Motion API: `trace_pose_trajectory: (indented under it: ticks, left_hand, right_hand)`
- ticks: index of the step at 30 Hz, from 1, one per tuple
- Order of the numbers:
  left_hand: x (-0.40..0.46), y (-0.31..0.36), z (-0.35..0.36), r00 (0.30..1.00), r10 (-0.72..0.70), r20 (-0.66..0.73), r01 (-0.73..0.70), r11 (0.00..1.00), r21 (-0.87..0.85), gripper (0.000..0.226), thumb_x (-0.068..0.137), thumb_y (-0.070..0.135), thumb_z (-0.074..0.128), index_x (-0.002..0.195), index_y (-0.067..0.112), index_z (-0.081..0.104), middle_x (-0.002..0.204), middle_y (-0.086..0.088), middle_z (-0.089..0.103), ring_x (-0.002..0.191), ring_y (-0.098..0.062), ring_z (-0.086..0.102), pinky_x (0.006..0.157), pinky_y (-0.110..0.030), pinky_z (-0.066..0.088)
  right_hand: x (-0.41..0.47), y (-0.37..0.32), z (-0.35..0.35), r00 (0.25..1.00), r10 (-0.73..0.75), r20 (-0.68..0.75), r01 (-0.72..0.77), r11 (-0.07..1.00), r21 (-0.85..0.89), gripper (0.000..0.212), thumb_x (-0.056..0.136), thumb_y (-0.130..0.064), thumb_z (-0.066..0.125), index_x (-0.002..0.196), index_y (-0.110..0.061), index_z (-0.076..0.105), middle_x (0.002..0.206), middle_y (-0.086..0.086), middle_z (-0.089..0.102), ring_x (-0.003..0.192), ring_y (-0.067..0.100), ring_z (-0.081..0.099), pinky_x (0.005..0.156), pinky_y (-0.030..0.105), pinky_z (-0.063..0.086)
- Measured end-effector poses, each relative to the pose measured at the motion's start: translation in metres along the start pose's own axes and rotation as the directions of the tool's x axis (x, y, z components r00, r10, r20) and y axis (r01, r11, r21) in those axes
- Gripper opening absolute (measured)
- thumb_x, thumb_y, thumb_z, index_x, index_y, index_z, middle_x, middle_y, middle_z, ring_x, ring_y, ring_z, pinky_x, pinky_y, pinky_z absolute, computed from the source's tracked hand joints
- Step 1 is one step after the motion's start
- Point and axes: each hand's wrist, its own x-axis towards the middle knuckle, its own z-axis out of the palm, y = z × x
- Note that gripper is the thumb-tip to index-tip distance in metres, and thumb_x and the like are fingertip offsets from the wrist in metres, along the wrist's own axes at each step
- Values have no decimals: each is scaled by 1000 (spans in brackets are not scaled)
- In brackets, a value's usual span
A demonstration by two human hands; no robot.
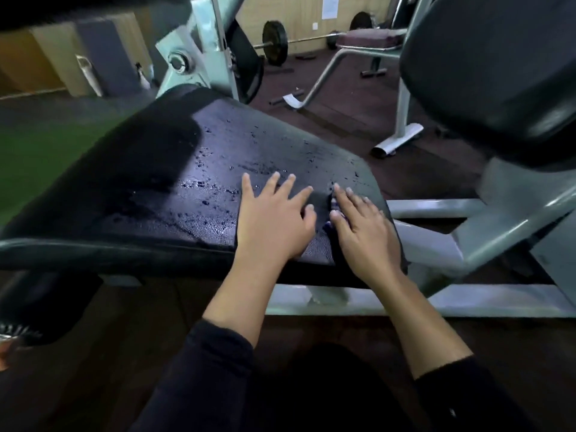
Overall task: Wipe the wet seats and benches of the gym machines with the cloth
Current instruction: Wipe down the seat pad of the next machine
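Observation:
A black padded seat (187,169) of a gym machine fills the middle of the head view, tilted up to the left. Water drops and wet streaks cover its middle and far side. A dark cloth (322,201) lies spread over the seat's near right corner, with a small blue-white fold showing between my hands. My left hand (274,219) rests flat on the cloth's left part, fingers spread. My right hand (364,232) presses flat on its right part near the seat's edge, thumb against the fold.
The machine's black back pad (498,57) stands at the upper right on a grey steel frame (467,244). Behind are a barbell with plates (274,42) and a maroon bench (371,37) on dark rubber floor. Green turf (31,151) lies at the left.

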Motion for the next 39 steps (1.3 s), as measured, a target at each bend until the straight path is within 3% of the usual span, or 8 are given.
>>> trace_pose_trajectory:
  ticks: [4, 11, 14, 19, 21, 29, 35, 39]
  left_hand:
    - [-2, 2, -5, 1000, 5, 15, -4, 1000, -12, 52, 99, 47, 19, 149, 40, 26, 160, 7, 17, 148, -16, 10, 115, -59, -1]
    - [-1, 1, -1, 1000, 11, -15, -11, 1000, -8, 51, 99, 46, 17, 150, 40, 24, 160, 7, 16, 148, -15, 10, 116, -58, -1]
    - [-2, 1, -2, 1000, 17, -4, -17, 1000, -6, 51, 100, 45, 16, 150, 39, 23, 161, 7, 14, 149, -16, 9, 116, -58, -1]
    - [0, 1, 1, 1000, 18, -15, -18, 1000, 2, 51, 100, 44, 17, 150, 37, 23, 161, 7, 15, 148, -15, 10, 116, -58, 0]
    - [-1, 1, 1, 1000, 10, -22, -10, 1000, -2, 51, 100, 44, 17, 150, 38, 24, 160, 8, 17, 148, -15, 11, 116, -57, 0]
    - [-3, 0, -1, 1000, 11, -19, -11, 999, -38, 51, 100, 43, 18, 150, 37, 26, 160, 7, 17, 148, -16, 11, 116, -57, -2]
    - [-2, -1, 0, 999, 12, -44, -14, 999, -44, 50, 101, 42, 20, 149, 35, 28, 160, 6, 20, 148, -16, 13, 117, -56, -1]
    - [-2, 0, 0, 999, 15, -46, -17, 999, -43, 49, 101, 41, 21, 149, 35, 30, 159, 7, 21, 148, -15, 14, 117, -54, 0]
  right_hand:
    - [-12, 5, -6, 998, -53, -25, 53, 998, -28, 61, 87, -55, 18, 142, -38, 38, 150, -6, 38, 139, 18, 32, 114, 36, 23]
    - [-42, -1, 11, 959, -158, -236, 139, 986, -97, 50, 96, -43, 26, 138, -28, 48, 146, -9, 43, 131, 20, 42, 110, 38, 30]
    - [-36, -15, 11, 974, -136, -182, 113, 985, -129, 52, 95, -48, 21, 138, -34, 45, 146, -9, 42, 133, 23, 41, 109, 45, 33]
    - [21, 6, 13, 985, -146, 96, 160, 974, -159, 66, 87, -57, 3, 146, -38, 26, 154, -10, 29, 142, 13, 26, 116, 37, 21]
    - [40, 28, 9, 988, -79, 133, 95, 989, -115, 59, 93, -53, 10, 148, -35, 24, 155, -8, 26, 143, 13, 23, 118, 34, 16]
    - [-9, 33, -10, 993, 119, 10, -119, 992, -35, 47, 102, -34, 31, 148, -28, 28, 154, -4, 29, 141, 16, 24, 116, 34, 16]
    - [-40, -12, 4, 992, 99, -75, -110, 983, -149, 74, 82, -55, 1, 146, -33, 30, 154, -11, 27, 141, 17, 25, 116, 36, 16]
    - [-6, -17, 12, 1000, 8, -4, -9, 985, -170, 73, 82, -56, 1, 147, -36, 27, 155, -11, 27, 141, 15, 24, 116, 36, 18]
